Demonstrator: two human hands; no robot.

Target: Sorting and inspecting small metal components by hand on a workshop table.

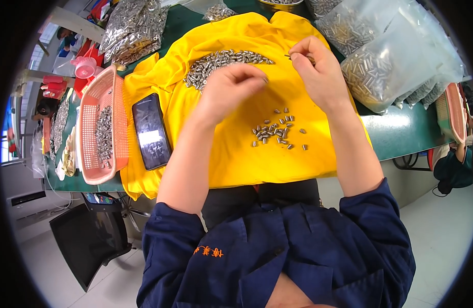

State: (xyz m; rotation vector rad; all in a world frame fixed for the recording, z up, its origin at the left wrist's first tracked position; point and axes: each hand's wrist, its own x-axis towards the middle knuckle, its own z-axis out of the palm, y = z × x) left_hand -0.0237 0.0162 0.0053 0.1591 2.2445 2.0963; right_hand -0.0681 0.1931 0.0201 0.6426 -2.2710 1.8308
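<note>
A yellow cloth (236, 159) lies over the table in front of me. My left hand (230, 91), slightly smeared, is closed in a pinch at the near edge of a large heap of small metal sleeves (208, 64); a small metal sleeve (265, 80) shows at its fingertips. To its right my right hand (318, 69) is raised and closed, with a thin dark tip (287, 56) sticking out past thumb and forefinger. What that tip belongs to is mostly hidden. Between my forearms lies a smaller scatter of metal sleeves (269, 132), touched by neither hand.
A phone (151, 131) lies on the cloth at left, beside a pink plastic basket (121, 149) with metal sleeves inside. Filled clear bags (367, 72) crowd the right back; another bag pile (133, 31) stands back left. A black chair (90, 241) is at lower left.
</note>
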